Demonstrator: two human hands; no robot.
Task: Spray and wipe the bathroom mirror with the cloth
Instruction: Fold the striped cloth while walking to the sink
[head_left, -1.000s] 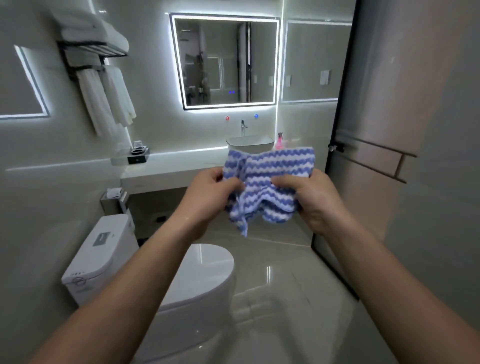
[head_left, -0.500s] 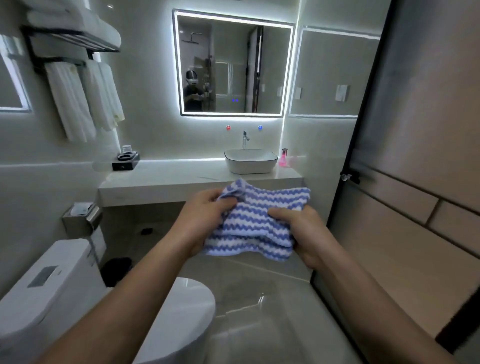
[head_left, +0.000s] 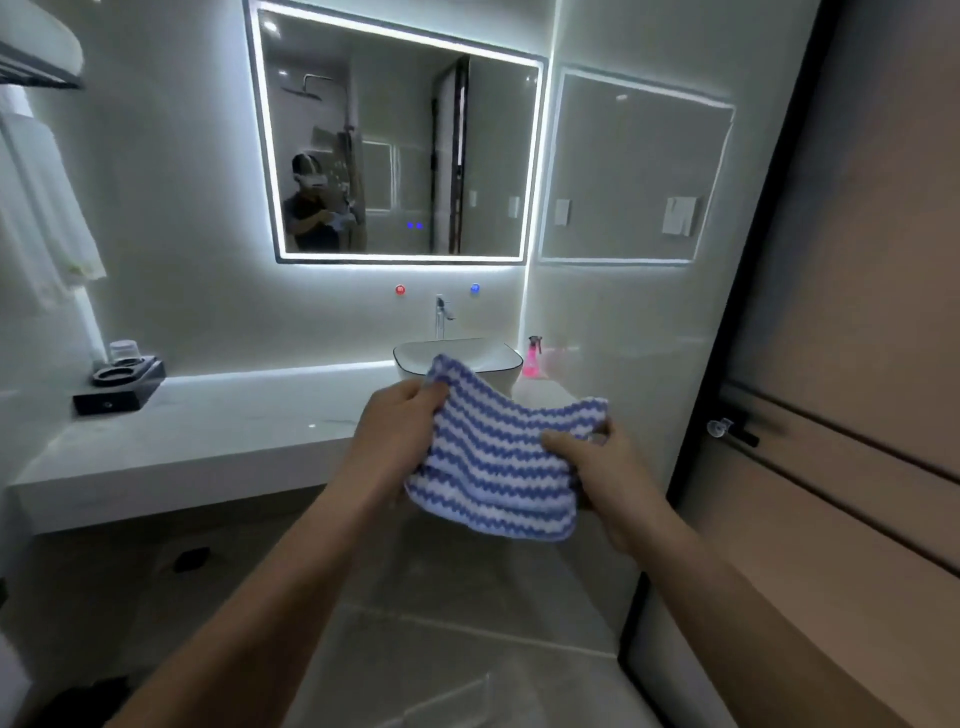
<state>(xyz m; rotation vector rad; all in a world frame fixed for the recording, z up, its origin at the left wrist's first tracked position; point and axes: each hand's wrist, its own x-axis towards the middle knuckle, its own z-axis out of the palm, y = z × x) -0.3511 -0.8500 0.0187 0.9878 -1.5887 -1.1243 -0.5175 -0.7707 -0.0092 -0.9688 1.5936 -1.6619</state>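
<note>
Head view: cloth (head_left: 498, 462) is held in mid-air over the near edge of the desk (head_left: 208, 431), in front of the basin (head_left: 457, 358). Left hand (head_left: 400, 431) grip is closed on its far-left corner. Right hand (head_left: 597, 467) grip pinches the right edge, thumb on top. Cloth looks light, soft and floppy, sagging between the hands; low slip risk. Best bunched in one palm. Pink spray bottle (head_left: 531, 358) stands right of the basin, probably rigid: take it by the neck. Mirror (head_left: 400, 145) is on the far wall.

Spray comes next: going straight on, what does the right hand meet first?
Beyond its cloth, the right hand probably meets the counter edge by the basin, left of the spray bottle; depth unclear.
</note>
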